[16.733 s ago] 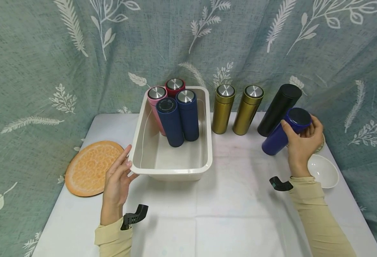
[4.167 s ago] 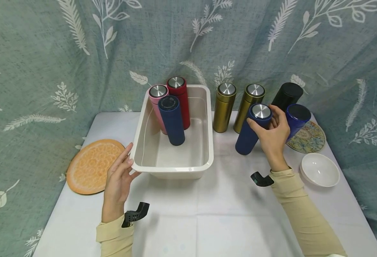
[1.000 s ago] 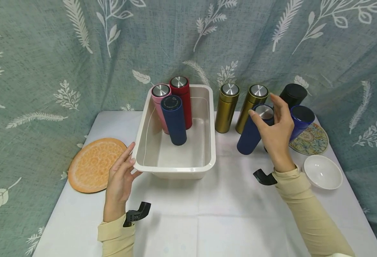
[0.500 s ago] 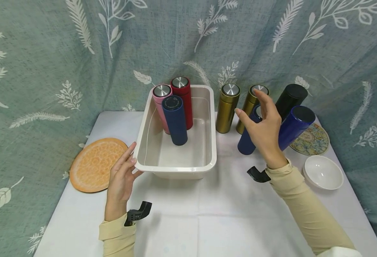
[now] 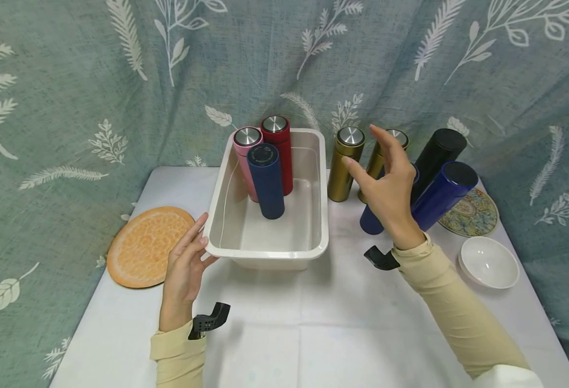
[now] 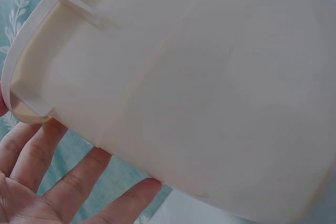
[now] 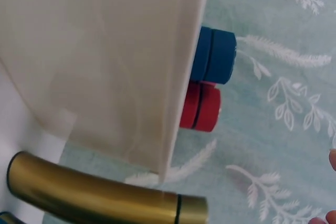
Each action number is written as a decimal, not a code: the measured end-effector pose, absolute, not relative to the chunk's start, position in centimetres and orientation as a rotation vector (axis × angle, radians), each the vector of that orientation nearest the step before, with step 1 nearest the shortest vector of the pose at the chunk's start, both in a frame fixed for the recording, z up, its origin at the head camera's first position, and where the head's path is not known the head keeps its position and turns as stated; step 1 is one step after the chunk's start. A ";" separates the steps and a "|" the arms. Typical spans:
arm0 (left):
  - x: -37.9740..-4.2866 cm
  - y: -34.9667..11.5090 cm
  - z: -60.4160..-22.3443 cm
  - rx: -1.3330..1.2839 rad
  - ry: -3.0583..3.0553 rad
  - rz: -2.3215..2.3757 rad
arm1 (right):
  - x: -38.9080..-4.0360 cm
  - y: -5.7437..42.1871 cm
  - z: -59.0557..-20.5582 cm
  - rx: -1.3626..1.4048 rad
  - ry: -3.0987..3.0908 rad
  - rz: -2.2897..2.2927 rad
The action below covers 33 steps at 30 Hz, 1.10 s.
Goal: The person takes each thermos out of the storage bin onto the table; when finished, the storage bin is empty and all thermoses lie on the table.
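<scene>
My left hand [image 5: 185, 269] touches the left front corner of a cream plastic bin [image 5: 265, 254], its fingers straight along the outer wall in the left wrist view. Inside the bin stand a pink thermos bottle [image 5: 243, 161], a red thermos bottle [image 5: 284, 156] and a dark blue thermos bottle [image 5: 266, 183]. My right hand [image 5: 388, 191] hovers with thumb and fingers spread, nearest to two gold thermos bottles; the left gold bottle [image 5: 344, 172] is in full view. Behind the hand, the right gold bottle [image 5: 375, 161] and another dark blue bottle [image 5: 370, 221] are partly hidden.
Right of the hand stand a black bottle [image 5: 435, 159] and a glossy blue bottle [image 5: 444, 194]. Beyond lie a patterned round mat [image 5: 476, 213] and a white bowl [image 5: 489, 262]. An orange round mat [image 5: 146, 248] lies left; a leaf-print curtain [image 5: 265, 59] hangs behind.
Earlier, a dark blue silver-lidded bottle went from the bin to the table at right. My right hand has since let go of it and moved left toward the gold bottles. The left hand stays.
</scene>
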<state>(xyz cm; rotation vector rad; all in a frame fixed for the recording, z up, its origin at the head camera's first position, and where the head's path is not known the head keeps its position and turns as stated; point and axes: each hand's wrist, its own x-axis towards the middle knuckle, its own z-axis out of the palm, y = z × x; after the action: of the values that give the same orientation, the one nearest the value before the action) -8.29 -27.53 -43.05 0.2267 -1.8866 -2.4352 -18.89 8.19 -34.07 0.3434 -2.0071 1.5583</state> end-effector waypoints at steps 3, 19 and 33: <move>-8.3 -27.5 -43.1 0.232 -1.885 -2.432 | -19.1 7.4 -33.5 0.370 -1.984 1.576; -8.1 -27.5 -43.2 0.226 -1.902 -2.393 | -19.1 2.1 -31.9 0.552 -1.874 1.626; -8.2 -27.3 -43.0 0.235 -1.921 -2.387 | -19.8 -0.1 -31.7 0.440 -1.883 1.830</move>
<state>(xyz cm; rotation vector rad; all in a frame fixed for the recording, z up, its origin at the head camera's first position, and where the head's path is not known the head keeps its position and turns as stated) -8.25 -27.25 -43.00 0.2345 -1.9213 -2.3873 -19.84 -0.11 -31.71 0.4397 -1.8826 1.8304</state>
